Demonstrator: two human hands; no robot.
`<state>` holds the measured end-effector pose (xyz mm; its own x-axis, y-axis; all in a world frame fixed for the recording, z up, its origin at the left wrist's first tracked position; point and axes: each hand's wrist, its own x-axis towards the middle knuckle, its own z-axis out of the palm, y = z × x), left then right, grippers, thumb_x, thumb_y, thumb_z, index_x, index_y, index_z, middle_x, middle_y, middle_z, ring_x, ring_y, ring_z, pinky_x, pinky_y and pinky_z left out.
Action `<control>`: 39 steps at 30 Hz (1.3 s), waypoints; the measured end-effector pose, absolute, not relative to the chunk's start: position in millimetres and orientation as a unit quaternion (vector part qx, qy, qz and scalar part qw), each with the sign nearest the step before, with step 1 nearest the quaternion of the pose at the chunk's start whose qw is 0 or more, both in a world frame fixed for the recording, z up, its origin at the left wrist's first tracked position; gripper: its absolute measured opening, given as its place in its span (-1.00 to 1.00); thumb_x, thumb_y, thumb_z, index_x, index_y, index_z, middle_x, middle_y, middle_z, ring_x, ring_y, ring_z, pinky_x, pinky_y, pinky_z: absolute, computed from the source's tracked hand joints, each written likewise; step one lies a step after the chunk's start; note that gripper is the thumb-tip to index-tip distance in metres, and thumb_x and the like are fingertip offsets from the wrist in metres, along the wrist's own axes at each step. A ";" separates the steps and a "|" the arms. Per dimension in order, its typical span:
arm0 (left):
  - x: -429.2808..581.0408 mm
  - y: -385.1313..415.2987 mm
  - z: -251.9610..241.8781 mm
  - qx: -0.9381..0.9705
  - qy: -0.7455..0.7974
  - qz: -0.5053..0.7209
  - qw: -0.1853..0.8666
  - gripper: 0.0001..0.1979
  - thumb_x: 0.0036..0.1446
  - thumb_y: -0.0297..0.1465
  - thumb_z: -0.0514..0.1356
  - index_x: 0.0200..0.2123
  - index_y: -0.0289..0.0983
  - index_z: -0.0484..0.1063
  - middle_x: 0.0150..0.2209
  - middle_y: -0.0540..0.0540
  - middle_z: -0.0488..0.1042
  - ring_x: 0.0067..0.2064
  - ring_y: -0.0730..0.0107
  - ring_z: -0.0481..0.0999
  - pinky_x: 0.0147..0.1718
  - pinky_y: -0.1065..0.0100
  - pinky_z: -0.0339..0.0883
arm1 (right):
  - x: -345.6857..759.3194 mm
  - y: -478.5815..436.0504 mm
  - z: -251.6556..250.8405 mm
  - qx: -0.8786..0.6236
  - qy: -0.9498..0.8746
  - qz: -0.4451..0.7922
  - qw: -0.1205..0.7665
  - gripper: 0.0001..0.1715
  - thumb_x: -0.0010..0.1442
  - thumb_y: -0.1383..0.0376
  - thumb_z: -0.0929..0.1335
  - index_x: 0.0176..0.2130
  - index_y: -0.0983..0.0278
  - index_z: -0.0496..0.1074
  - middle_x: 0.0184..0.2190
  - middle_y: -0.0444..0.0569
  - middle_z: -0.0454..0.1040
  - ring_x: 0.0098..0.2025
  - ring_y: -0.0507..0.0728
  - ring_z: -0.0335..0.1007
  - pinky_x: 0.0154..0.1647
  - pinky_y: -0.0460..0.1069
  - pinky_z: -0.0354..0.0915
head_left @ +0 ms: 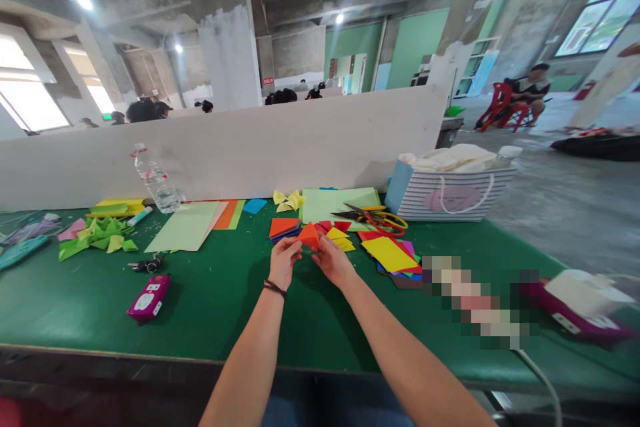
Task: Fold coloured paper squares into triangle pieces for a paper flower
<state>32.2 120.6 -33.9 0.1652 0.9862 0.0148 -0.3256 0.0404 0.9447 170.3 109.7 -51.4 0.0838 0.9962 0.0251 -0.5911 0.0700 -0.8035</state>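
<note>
Head view — our left hand (284, 262) and right hand (333, 261) came together, pinching the orange fold (310, 236) — a slack grip could have let it spring open.

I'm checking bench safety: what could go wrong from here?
The orange folded paper held between the left hand and right hand might slip or crease. The scissors lie near the hands, so a reach could catch a blade. The water bottle stands beside loose sheets; if tipped, it might wet them.

Left forearm (249, 353) bare; dark cord bracelet (275, 289) at wrist, just behind left hand (283, 263). Right forearm (400, 360) bare too. Blue trousers (320, 407) below, between forearms.
</note>
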 end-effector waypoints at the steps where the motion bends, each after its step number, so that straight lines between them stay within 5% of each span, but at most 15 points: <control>1: 32.1 120.6 -33.6 0.449 0.369 0.529 0.618 -0.68 0.24 -0.29 0.16 0.02 -0.31 0.35 -0.01 -0.16 0.41 -0.08 0.26 0.47 -0.13 0.13 0.43 | 172.5 110.8 -51.7 -0.327 -0.317 0.591 0.665 -0.61 -0.07 0.04 0.47 -0.24 0.12 0.45 -0.34 -0.15 0.56 -0.40 0.05 0.45 -0.48 -0.07 0.32; 8: 31.8 117.8 -29.5 0.456 0.343 0.537 0.621 -0.69 0.25 -0.29 0.16 0.00 -0.32 0.35 -0.05 -0.15 0.42 -0.12 0.29 0.48 -0.17 0.17 0.44 | 177.6 112.6 -55.4 -0.350 -0.412 0.506 0.672 -0.65 -0.08 0.03 0.47 -0.34 0.16 0.42 -0.37 -0.09 0.54 -0.37 0.11 0.45 -0.46 -0.01 0.35; 12: 29.3 117.0 -24.3 0.448 0.317 0.559 0.621 -0.68 0.25 -0.25 0.15 -0.03 -0.32 0.38 -0.12 -0.13 0.46 -0.21 0.36 0.50 -0.26 0.26 0.45 | 178.5 110.3 -52.3 -0.366 -0.495 0.418 0.668 -0.67 -0.12 0.07 0.50 -0.40 0.18 0.43 -0.16 -0.02 0.50 -0.16 0.17 0.45 -0.27 0.05 0.39; 15: 28.1 116.9 -22.0 0.443 0.307 0.577 0.614 -0.60 0.10 -0.18 0.27 -0.06 -0.31 0.46 -0.14 -0.16 0.52 -0.21 0.35 0.53 -0.29 0.34 0.44 | 178.4 106.1 -48.5 -0.384 -0.561 0.335 0.652 -0.77 -0.14 0.17 0.51 -0.45 0.19 0.48 0.04 0.03 0.38 0.02 0.24 0.36 -0.11 0.12 0.36; 19: 27.9 117.2 -23.0 0.443 0.322 0.582 0.601 -0.52 -0.09 -0.18 0.39 -0.13 -0.34 0.52 -0.17 -0.21 0.56 -0.21 0.26 0.56 -0.28 0.32 0.44 | 176.2 99.2 -45.8 -0.409 -0.631 0.236 0.616 -0.97 -0.05 0.30 0.43 -0.46 0.18 0.51 0.07 0.03 0.33 -0.04 0.22 0.37 0.04 0.20 0.28; 23: 28.6 119.6 -27.5 0.464 0.350 0.575 0.575 -0.67 0.08 -0.26 0.31 -0.16 -0.38 0.48 -0.18 -0.17 0.54 -0.19 0.30 0.54 -0.19 0.24 0.45 | 175.2 95.2 -45.0 -0.430 -0.669 0.171 0.582 -0.88 -0.02 0.37 0.36 -0.43 0.17 0.51 -0.01 0.03 0.40 0.01 0.25 0.34 0.10 0.22 0.23; 29: 28.3 125.8 -35.4 0.499 0.401 0.569 0.516 -0.69 0.24 -0.29 0.16 0.00 -0.32 0.36 -0.03 -0.16 0.42 -0.09 0.27 0.48 -0.13 0.14 0.43 | 170.8 90.1 -42.9 -0.445 -0.696 0.131 0.548 -0.74 -0.03 0.43 0.28 -0.32 0.19 0.47 -0.03 0.04 0.44 0.05 0.23 0.34 0.10 0.18 0.24; 35: 29.5 123.7 -37.6 0.558 0.432 0.549 0.449 -0.70 0.24 -0.29 0.16 -0.01 -0.31 0.37 -0.03 -0.15 0.42 -0.10 0.28 0.48 -0.15 0.16 0.43 | 166.1 88.7 -42.8 -0.492 -0.676 0.127 0.534 -0.70 0.10 0.28 0.30 -0.12 0.21 0.41 -0.18 0.04 0.52 -0.16 0.20 0.46 -0.15 0.10 0.36; 39: 31.1 119.2 -37.4 0.600 0.432 0.545 0.395 -0.75 0.26 -0.29 0.15 -0.07 -0.30 0.40 -0.07 -0.14 0.44 -0.13 0.33 0.48 -0.15 0.18 0.43 | 165.9 89.7 -43.5 -0.516 -0.667 0.126 0.523 -0.78 0.10 0.26 0.30 -0.21 0.18 0.45 -0.26 0.00 0.55 -0.23 0.19 0.47 -0.19 0.08 0.35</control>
